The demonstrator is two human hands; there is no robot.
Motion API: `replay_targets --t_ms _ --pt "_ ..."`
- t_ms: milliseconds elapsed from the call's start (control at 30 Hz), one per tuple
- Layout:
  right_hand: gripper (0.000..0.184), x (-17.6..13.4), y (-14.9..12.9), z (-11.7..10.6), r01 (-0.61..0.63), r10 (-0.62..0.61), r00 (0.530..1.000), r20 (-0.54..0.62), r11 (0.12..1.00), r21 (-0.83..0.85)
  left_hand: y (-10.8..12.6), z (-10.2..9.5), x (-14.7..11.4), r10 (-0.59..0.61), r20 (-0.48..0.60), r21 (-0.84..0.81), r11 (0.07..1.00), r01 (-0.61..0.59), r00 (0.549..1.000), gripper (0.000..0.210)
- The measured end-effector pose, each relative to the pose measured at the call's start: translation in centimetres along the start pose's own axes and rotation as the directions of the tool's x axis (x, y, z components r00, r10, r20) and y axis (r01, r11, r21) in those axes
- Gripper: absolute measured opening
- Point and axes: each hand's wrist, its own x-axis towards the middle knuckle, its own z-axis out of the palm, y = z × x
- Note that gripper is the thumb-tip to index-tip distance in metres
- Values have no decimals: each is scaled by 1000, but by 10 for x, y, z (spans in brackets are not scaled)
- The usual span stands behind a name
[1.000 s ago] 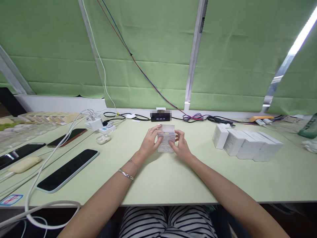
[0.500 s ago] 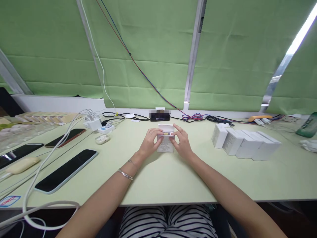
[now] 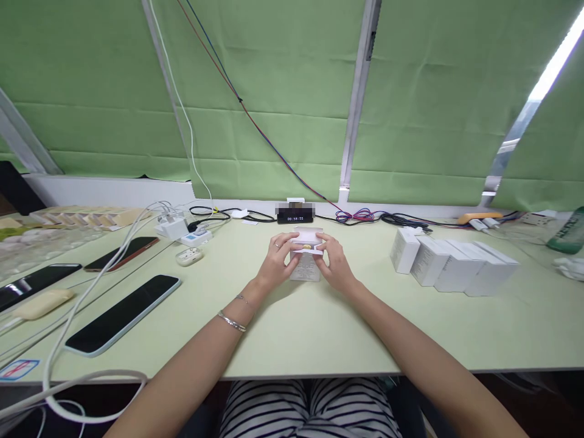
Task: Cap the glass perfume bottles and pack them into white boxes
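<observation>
A small white printed box (image 3: 305, 272) stands on the table in front of me with its top flaps raised. Something yellow (image 3: 307, 246) shows inside its mouth; I cannot make out what it is. My left hand (image 3: 277, 260) grips the box's left side, thumb low at the front and fingers along the upper edge. On the other side my right hand (image 3: 334, 261) holds it the same way, its fingertips at the flap. The lower part of the box rests between both hands.
Several white boxes (image 3: 449, 264) stand in a row to the right. Phones, one a black-screened phone (image 3: 123, 313), lie at left among white cables and chargers (image 3: 171, 226). A timer (image 3: 295, 214) stands behind my hands. A green bottle (image 3: 568, 231) is at far right.
The fingers of both hands have shifted at the box's top. The front flap now leans more towards me, and the yellow thing inside shows more clearly.
</observation>
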Motion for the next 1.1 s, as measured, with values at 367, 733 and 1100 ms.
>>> replay_targets --t_ms 367,733,1100 --pt "13 -2 1 2 -55 50 997 54 994 95 4 -2 2 -100 8 -44 994 101 995 18" --pt "19 -1 -7 -1 -108 108 994 6 985 132 4 -2 2 -82 -24 -2 997 81 996 16" --pt "16 -4 -8 4 -82 88 996 -32 985 149 4 -3 4 -30 -44 -24 999 29 999 14"
